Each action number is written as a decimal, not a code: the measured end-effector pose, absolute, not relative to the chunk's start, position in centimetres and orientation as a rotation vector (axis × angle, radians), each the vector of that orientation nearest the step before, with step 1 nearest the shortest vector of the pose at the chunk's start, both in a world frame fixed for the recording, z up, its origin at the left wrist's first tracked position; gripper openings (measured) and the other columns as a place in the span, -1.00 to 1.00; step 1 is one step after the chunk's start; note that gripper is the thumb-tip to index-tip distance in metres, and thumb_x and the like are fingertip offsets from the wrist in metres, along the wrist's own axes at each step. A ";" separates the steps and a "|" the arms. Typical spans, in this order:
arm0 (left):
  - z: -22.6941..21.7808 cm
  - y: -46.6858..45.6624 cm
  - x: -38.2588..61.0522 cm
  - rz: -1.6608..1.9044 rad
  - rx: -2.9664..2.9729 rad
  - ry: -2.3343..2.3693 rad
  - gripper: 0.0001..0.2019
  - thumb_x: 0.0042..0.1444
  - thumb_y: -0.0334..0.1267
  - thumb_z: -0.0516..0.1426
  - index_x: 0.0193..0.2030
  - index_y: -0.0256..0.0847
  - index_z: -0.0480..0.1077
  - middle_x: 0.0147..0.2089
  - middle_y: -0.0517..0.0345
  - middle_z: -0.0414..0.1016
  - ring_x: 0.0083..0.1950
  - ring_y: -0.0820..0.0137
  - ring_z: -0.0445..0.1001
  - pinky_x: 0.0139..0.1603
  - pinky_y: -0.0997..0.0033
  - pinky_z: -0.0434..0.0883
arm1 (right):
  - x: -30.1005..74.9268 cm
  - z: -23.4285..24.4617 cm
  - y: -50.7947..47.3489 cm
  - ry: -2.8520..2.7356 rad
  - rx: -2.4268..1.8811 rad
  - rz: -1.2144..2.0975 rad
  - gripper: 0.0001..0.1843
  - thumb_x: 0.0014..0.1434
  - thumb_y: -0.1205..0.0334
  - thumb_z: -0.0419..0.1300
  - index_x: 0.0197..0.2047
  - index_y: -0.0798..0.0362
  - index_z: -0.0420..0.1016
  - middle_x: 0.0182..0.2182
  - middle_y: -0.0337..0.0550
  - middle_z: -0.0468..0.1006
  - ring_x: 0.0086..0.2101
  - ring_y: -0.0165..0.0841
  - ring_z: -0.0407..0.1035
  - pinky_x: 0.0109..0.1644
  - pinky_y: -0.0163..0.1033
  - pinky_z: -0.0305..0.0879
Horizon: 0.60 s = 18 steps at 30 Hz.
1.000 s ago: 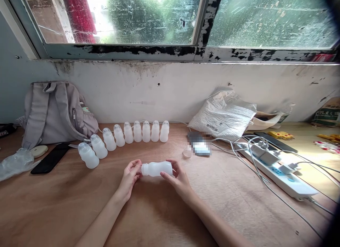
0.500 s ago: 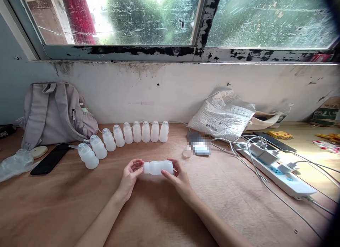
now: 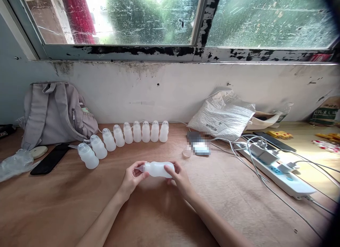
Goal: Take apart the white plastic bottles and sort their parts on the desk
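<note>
A small frosted white baby bottle [image 3: 157, 169] lies sideways in the air between my hands, just above the wooden table [image 3: 148, 218]. My left hand [image 3: 132, 178] pinches its neck end, where a clear pointed nipple [image 3: 140, 168] shows between the fingers. Whether the nipple is fully seated on the neck I cannot tell. Around the bottle's base end my right hand [image 3: 181, 178] is closed, thumb on top. Behind them, several similar bottles [image 3: 145, 132] stand upright in a curved row with clear tops, the nearest bottle [image 3: 88, 156] at the left.
A grey backpack [image 3: 53, 112], a black phone [image 3: 50, 159] and a clear plastic bag [image 3: 18, 164] occupy the left. On the right are a small clear round piece [image 3: 186, 153], a silvery mailer bag [image 3: 223, 114] and a white power strip [image 3: 281, 174] with trailing cables.
The bottle has shifted slightly right and down. The clear nipple now shows at its neck between my left fingers. My right thumb has moved up onto the bottle's top side.
</note>
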<state>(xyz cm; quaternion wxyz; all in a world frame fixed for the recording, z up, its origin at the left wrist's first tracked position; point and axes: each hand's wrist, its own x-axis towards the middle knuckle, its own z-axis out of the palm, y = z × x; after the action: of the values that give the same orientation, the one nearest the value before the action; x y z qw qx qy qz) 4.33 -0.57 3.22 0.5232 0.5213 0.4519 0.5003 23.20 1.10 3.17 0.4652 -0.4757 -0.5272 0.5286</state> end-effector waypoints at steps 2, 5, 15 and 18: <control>3.1 -0.6 4.3 1.214 1.449 1.084 -0.62 -0.13 -0.21 0.21 -0.12 -0.21 0.34 -0.11 0.04 0.39 -0.12 0.33 0.37 -0.12 0.40 0.33 | 23.4 3.1 1.4 -1.268 -1.247 1.420 -0.62 -0.01 -0.11 0.07 -0.39 0.08 0.23 -0.66 -0.32 0.34 -0.76 -0.51 0.18 -0.79 -0.43 -0.02; 3.0 -0.9 4.3 1.232 1.674 1.091 -0.64 -0.07 -0.23 0.17 -0.09 -0.20 0.31 -0.13 0.04 0.37 -0.13 0.34 0.36 -0.15 0.40 0.35 | 23.7 3.0 1.5 -1.274 -1.256 1.534 -0.61 0.03 -0.14 0.00 -0.43 0.07 0.21 -0.76 -0.39 0.24 -0.83 -0.58 0.01 -0.82 -0.45 -0.20; 3.5 -1.9 4.5 1.237 2.048 1.131 -0.67 -0.03 -0.28 0.13 -0.08 -0.20 0.26 -0.15 0.02 0.38 -0.14 0.32 0.37 -0.15 0.36 0.34 | 24.5 2.9 1.6 -1.229 -1.391 1.803 -0.54 0.03 -0.18 -0.11 -0.50 0.07 0.26 -0.83 -0.40 0.11 -0.81 -0.58 -0.20 -0.77 -0.41 -0.37; 3.5 -1.5 4.5 1.166 2.053 1.169 -0.68 -0.06 -0.28 0.14 -0.11 -0.18 0.26 -0.15 0.08 0.39 -0.15 0.36 0.38 -0.12 0.37 0.34 | 24.6 3.4 1.7 -1.379 -1.392 1.560 -0.55 0.04 -0.17 -0.11 -0.51 0.06 0.25 -0.77 -0.36 0.16 -0.76 -0.54 -0.07 -0.75 -0.41 -0.22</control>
<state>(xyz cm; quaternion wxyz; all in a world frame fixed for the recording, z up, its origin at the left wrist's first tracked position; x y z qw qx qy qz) 4.55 -1.54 3.51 0.2507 0.7543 0.4296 0.4285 24.56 1.71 3.40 0.3132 -0.5277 -0.5229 0.5916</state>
